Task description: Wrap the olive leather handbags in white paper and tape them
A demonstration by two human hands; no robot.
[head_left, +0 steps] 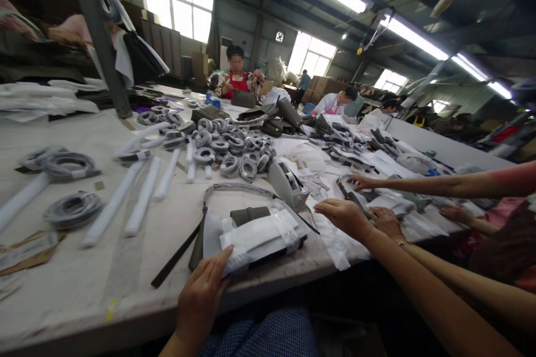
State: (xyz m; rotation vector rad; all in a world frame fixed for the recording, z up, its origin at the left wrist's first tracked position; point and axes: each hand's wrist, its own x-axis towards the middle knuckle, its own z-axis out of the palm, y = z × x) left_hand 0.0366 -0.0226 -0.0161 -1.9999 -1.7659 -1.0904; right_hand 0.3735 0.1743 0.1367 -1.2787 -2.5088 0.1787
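Observation:
A dark olive handbag (pixel 196 248) lies in front of me, partly covered with white wrapping and a white paper packet (pixel 259 231). Its wrapped strap (pixel 238 187) arches behind it, and a loose dark strap end (pixel 176 256) points left. My left hand (pixel 203 290) grips the near left corner of the bag, fingers on the wrapping. Beyond the bag stands a grey tape dispenser (pixel 288 185). Just right of it, my right hand (pixel 345 216) has its fingers pressed together, tips close to the dispenser's front; anything between them is too small to make out.
Coiled wrapped straps (pixel 234 148) are heaped mid-table, with white foam rolls (pixel 143 195) to the left. A co-worker's hands (pixel 387 222) work close by on my right. More bags (pixel 288 111) lie farther back. A metal post (pixel 98 39) rises at the left.

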